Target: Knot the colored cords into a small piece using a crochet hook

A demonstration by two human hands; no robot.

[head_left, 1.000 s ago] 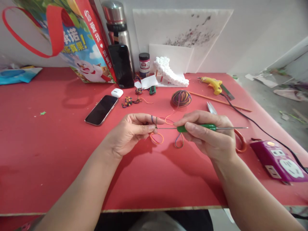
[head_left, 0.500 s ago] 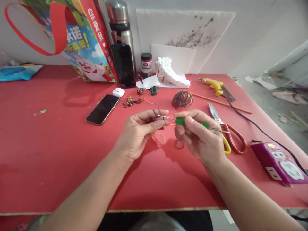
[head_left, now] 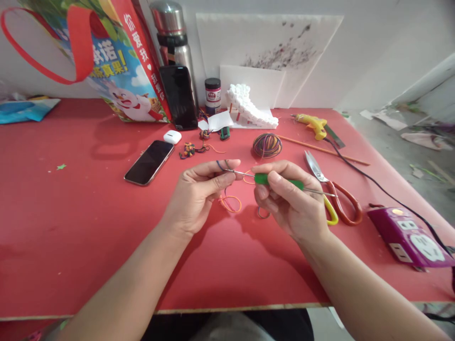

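- Fingers: left hand (head_left: pixel 197 196) pinches thin multicoloured cord (head_left: pixel 230 202) at frame centre; right hand (head_left: pixel 291 203) grips green-handled metal crochet hook (head_left: pixel 275 180), tip at the left fingertips (head_left: pixel 227 177).
- Cord loops hang from the pinch down to the red tabletop (head_left: pixel 71 213), orange loop just below.
- Advice: keep cord taut, hook shallow, catch one strand only.
- Orange-handled scissors (head_left: pixel 337 199) lie right of the hands; variegated thread ball (head_left: pixel 267 145) sits above.

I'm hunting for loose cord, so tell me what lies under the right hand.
Under the right hand, a small multicoloured cord loop lies on the red table, partly covered by the fingers. The yellow scissors handle pokes out beside it; anything further beneath is hidden.
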